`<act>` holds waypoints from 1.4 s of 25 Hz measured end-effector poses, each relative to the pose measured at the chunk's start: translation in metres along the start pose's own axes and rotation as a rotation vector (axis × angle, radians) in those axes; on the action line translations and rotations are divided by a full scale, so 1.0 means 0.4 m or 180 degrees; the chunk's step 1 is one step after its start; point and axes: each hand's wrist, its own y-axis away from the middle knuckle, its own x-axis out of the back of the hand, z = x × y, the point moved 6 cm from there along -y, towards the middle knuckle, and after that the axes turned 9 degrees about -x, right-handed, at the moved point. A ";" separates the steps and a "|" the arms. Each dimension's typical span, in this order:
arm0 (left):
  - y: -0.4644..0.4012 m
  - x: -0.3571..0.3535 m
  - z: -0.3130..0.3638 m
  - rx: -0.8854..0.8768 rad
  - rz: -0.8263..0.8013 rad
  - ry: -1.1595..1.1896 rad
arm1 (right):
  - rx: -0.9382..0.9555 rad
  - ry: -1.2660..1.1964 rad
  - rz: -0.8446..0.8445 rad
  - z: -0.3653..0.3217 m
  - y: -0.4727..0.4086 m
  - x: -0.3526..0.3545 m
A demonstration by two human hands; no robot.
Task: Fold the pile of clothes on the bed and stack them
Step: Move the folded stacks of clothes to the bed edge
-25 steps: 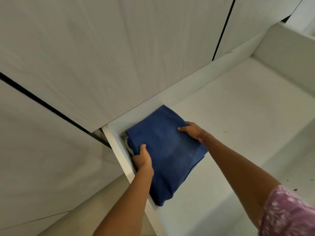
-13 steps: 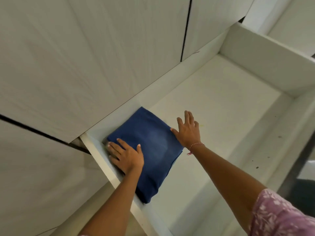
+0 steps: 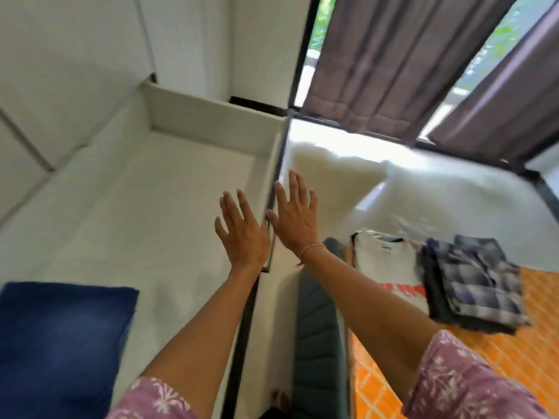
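Folded blue garment (image 3: 60, 337), lower left, lies flat in drawer (image 3: 211, 116); left hand (image 3: 242, 234) and right hand (image 3: 293, 219) spread, empty.

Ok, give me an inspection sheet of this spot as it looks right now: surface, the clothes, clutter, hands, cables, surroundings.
Surface: open white drawer, its floor mostly bare; bed with orange patterned cover on the right.
Job's things: folded blue garment lies in the drawer's near left corner; folded white shirt and folded plaid shirt lie side by side on the bed.
Clutter: nothing seen.
Hands: left hand and right hand both flat, fingers spread, holding nothing, over the drawer's right wall.
Cables: nothing seen.
Surroundings: white cabinet fronts, grey curtains, white fluffy rug, grey padded bed edge.
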 end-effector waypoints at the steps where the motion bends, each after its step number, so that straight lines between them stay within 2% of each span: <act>1: -0.005 -0.031 0.069 -0.0257 -0.0006 -0.0014 | -0.0217 0.0025 0.0034 0.092 0.006 0.018; 5: 0.035 -0.171 0.315 -0.1075 -0.0334 -0.0105 | -0.1026 0.0114 -0.0236 0.457 0.084 0.020; 8: 0.071 -0.304 0.429 -0.1125 -0.0954 0.0013 | -0.1573 0.0114 -0.0509 0.685 0.149 -0.016; 11: 0.088 -0.457 0.478 -0.0527 -0.1413 0.0340 | -0.2087 -0.0083 -0.0923 0.873 0.208 -0.113; 14: 0.104 -0.631 0.485 0.0391 -0.1957 0.0848 | -0.2822 -0.0797 -0.1520 1.012 0.283 -0.268; 16: 0.118 -0.767 0.488 0.0985 -0.2227 0.1395 | -0.3105 -0.1008 -0.1560 1.094 0.309 -0.362; 18: 0.127 -0.884 0.492 0.1352 -0.2437 0.1777 | -0.3169 -0.1066 -0.1365 1.164 0.299 -0.430; 21: 0.120 -1.026 0.479 0.1822 -0.2491 0.1896 | -0.3400 -0.1310 -0.1186 1.226 0.267 -0.515; 24: 0.104 -1.088 0.451 0.2007 -0.2337 0.1544 | -0.3780 -0.1754 -0.1266 1.241 0.269 -0.590; 28: 0.098 -1.100 0.433 0.2344 -0.2397 0.2104 | -0.4411 -0.2685 -0.1296 1.273 0.275 -0.628; 30: 0.097 -1.093 0.428 0.2405 -0.2360 0.2162 | -0.4370 -0.2863 -0.1463 1.265 0.270 -0.637; 32: 0.094 -1.068 0.429 0.2306 -0.2238 0.2193 | -0.4081 -0.2975 -0.1419 1.247 0.255 -0.631; 35: 0.102 -1.020 0.401 0.2448 -0.2152 0.2428 | -0.3779 -0.3579 -0.1586 1.200 0.240 -0.612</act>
